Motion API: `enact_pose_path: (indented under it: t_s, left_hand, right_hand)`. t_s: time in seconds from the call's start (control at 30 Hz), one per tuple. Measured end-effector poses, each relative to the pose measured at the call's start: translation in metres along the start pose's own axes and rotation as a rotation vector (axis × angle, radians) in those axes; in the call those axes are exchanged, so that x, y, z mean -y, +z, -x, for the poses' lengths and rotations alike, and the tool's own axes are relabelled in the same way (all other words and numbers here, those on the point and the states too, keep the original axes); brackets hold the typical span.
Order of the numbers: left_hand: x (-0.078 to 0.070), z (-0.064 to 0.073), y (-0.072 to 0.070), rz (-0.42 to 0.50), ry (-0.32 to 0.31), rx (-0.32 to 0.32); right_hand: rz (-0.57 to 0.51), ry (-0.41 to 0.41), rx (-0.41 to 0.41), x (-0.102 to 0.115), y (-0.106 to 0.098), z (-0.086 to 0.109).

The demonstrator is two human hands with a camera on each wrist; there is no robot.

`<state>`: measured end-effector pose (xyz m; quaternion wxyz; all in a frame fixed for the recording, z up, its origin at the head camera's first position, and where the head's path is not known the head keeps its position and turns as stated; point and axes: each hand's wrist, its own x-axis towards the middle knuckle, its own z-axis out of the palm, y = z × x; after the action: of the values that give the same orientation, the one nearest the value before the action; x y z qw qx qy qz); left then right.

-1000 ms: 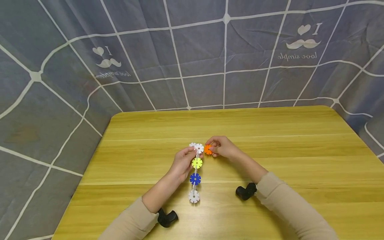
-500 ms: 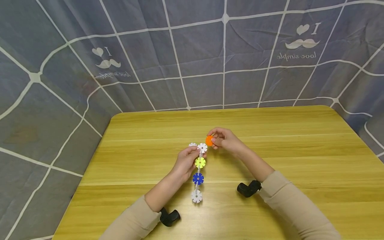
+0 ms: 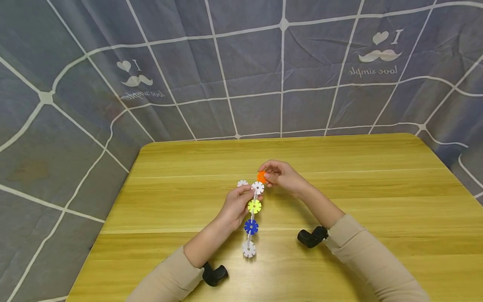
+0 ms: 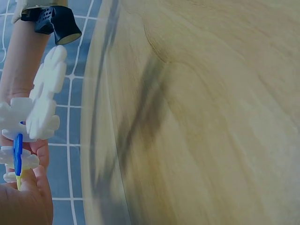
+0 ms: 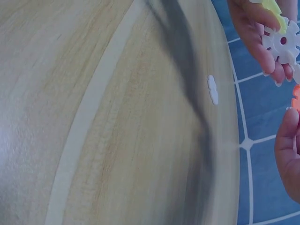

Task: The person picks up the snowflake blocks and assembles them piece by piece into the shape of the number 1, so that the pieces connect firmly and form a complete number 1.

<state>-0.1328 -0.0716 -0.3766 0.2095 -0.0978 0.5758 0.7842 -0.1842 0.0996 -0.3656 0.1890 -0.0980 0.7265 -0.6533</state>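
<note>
My left hand (image 3: 234, 206) grips a chain of notched plastic discs near its far end, thumb on top. Along the chain show a white end disc (image 3: 258, 188), a yellow disc (image 3: 254, 206), a blue disc (image 3: 251, 227) and a white near disc (image 3: 248, 249), with white discs set edge-on between them. Between thumb and fingers my right hand (image 3: 284, 177) pinches an orange disc (image 3: 261, 177), its edge right at the white end disc. In the right wrist view the orange disc (image 5: 296, 97) sits just below the chain's white pieces, partly cut off by the frame.
A loose white disc (image 3: 242, 183) lies on the wooden table (image 3: 181, 167) beyond my left hand. Black wrist cameras hang at the left sleeve (image 3: 215, 274) and the right sleeve (image 3: 312, 237). A grey checked curtain (image 3: 256, 75) stands behind the table and at its sides.
My right hand has moved the orange disc away from me, then slightly left to the chain's far end. My left hand has shifted the chain slightly to the right.
</note>
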Motion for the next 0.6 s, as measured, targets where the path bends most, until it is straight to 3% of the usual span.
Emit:
enact_pose_path:
  t_s: [0.37,0.6]
  left_hand:
    - [-0.0005,0.0005,0.0023,-0.004,0.004,-0.001]
    - [-0.0003,-0.0001,0.003,-0.008,0.011,-0.013]
  right_hand:
    - [-0.002,-0.005,-0.001,-0.0004,0.002,-0.0014]
    - [-0.036,0.001,-0.056,0.0016,0.0067,-0.0004]
